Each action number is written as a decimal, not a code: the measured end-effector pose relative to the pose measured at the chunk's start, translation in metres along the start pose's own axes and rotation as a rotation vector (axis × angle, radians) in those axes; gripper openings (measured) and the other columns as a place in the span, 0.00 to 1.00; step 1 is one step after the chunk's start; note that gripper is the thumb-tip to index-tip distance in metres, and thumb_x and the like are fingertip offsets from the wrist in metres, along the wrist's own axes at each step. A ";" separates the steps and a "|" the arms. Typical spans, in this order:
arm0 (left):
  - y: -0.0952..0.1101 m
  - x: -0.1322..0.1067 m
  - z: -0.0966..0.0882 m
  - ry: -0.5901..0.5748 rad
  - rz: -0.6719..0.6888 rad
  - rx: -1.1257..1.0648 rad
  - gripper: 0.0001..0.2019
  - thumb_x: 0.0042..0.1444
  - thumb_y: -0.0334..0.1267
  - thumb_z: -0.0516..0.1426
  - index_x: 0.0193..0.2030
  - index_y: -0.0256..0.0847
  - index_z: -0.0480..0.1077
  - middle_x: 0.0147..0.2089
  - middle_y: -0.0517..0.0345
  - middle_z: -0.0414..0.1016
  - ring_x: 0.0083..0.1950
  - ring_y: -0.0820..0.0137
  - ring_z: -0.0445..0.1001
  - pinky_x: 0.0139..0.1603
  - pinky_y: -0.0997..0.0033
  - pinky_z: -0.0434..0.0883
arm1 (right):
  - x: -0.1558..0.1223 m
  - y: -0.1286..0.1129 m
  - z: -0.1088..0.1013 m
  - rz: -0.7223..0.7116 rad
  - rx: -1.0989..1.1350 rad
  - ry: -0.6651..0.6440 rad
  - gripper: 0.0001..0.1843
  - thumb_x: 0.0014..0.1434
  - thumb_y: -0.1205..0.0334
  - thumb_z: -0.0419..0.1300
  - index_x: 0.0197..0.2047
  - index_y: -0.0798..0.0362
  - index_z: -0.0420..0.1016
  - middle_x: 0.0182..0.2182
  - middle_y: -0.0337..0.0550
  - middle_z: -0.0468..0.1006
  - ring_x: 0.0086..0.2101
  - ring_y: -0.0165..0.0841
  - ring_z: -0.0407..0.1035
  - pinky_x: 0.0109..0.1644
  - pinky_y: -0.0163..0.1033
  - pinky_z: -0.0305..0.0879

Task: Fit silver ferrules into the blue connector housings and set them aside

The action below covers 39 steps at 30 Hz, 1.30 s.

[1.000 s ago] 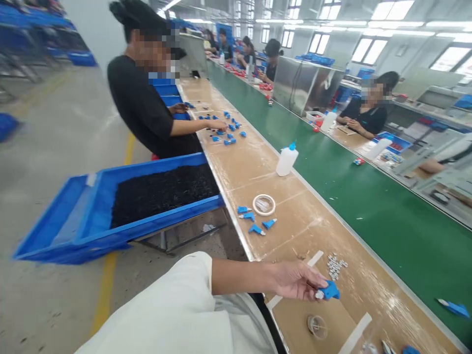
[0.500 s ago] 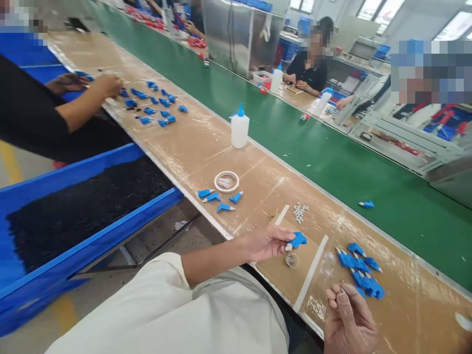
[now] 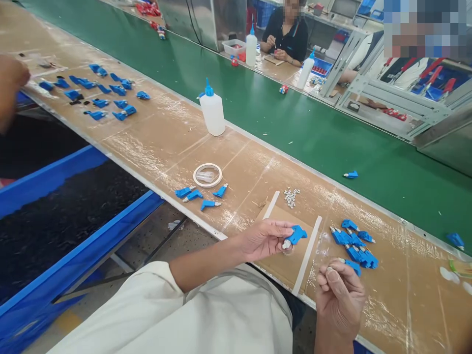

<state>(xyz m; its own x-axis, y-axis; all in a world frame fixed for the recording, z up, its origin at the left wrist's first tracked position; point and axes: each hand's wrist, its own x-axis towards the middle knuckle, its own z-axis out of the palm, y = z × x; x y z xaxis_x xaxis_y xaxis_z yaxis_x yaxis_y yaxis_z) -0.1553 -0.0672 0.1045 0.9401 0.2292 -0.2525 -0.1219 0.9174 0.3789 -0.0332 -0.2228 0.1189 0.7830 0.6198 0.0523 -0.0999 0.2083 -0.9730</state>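
Note:
My left hand (image 3: 264, 241) pinches a blue plastic part (image 3: 297, 235) with a white tip between thumb and fingers. It hovers over a cardboard sheet (image 3: 282, 270) edged with white tape strips, and a small clear round dish (image 3: 288, 251) is partly hidden beneath. To the right, my right hand (image 3: 341, 292) is closed, thumb against fingertips; whatever sits in that pinch is too small to name. Just beyond it lies a cluster of blue plastic parts (image 3: 354, 241). A heap of tiny whitish pieces (image 3: 291, 197) rests past the cardboard.
Several blue parts (image 3: 210, 204) lie by a tape roll (image 3: 207, 175). A white bottle (image 3: 213, 113) with a blue cap stands near the green conveyor belt (image 3: 258, 142). Blue bins (image 3: 129, 216) hold black material at left. A co-worker's hand (image 3: 13, 81) is far left; another person sits opposite.
The view has shifted, so the table items appear further left. Both my hands keep their pinches. Another blue part has come into view on the belt at the right.

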 end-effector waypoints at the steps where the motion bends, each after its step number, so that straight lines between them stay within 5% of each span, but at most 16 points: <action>1: 0.000 0.000 0.000 0.010 -0.002 0.008 0.15 0.48 0.36 0.70 0.40 0.29 0.78 0.30 0.55 0.70 0.30 0.76 0.70 0.34 0.76 0.66 | 0.001 -0.001 0.001 0.010 -0.003 -0.007 0.12 0.44 0.54 0.78 0.28 0.50 0.84 0.21 0.42 0.78 0.19 0.29 0.72 0.17 0.28 0.67; 10: -0.010 0.006 0.006 0.107 0.105 0.121 0.25 0.40 0.43 0.75 0.43 0.33 0.78 0.39 0.51 0.77 0.31 0.77 0.70 0.32 0.75 0.65 | 0.002 -0.002 0.018 0.050 -0.097 -0.034 0.15 0.46 0.51 0.77 0.28 0.53 0.84 0.22 0.47 0.81 0.18 0.31 0.72 0.19 0.31 0.71; 17: -0.012 0.007 0.009 0.102 0.257 0.274 0.28 0.41 0.51 0.74 0.46 0.35 0.79 0.36 0.54 0.75 0.31 0.76 0.70 0.30 0.76 0.63 | 0.001 0.007 0.020 0.110 -0.183 -0.069 0.16 0.50 0.49 0.74 0.32 0.54 0.83 0.25 0.46 0.81 0.21 0.32 0.73 0.23 0.34 0.74; 28: -0.012 0.009 0.003 0.069 0.255 0.335 0.28 0.42 0.52 0.73 0.47 0.36 0.80 0.38 0.53 0.77 0.31 0.76 0.71 0.31 0.76 0.65 | 0.000 0.004 0.017 0.088 -0.387 -0.145 0.13 0.56 0.51 0.70 0.33 0.53 0.82 0.24 0.43 0.79 0.23 0.31 0.73 0.26 0.34 0.76; 39: -0.004 0.008 -0.003 0.062 0.257 0.451 0.27 0.43 0.49 0.73 0.49 0.35 0.80 0.42 0.47 0.81 0.42 0.69 0.77 0.46 0.71 0.71 | 0.000 0.002 0.021 -0.021 -0.504 -0.158 0.12 0.59 0.53 0.67 0.33 0.53 0.81 0.26 0.43 0.80 0.24 0.32 0.75 0.28 0.34 0.77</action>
<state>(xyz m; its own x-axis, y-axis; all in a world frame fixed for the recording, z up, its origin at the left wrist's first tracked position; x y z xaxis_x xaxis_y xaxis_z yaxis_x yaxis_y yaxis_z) -0.1487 -0.0676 0.0982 0.8754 0.4601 -0.1480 -0.1840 0.6005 0.7782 -0.0467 -0.2067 0.1215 0.6758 0.7339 0.0683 0.2526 -0.1436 -0.9568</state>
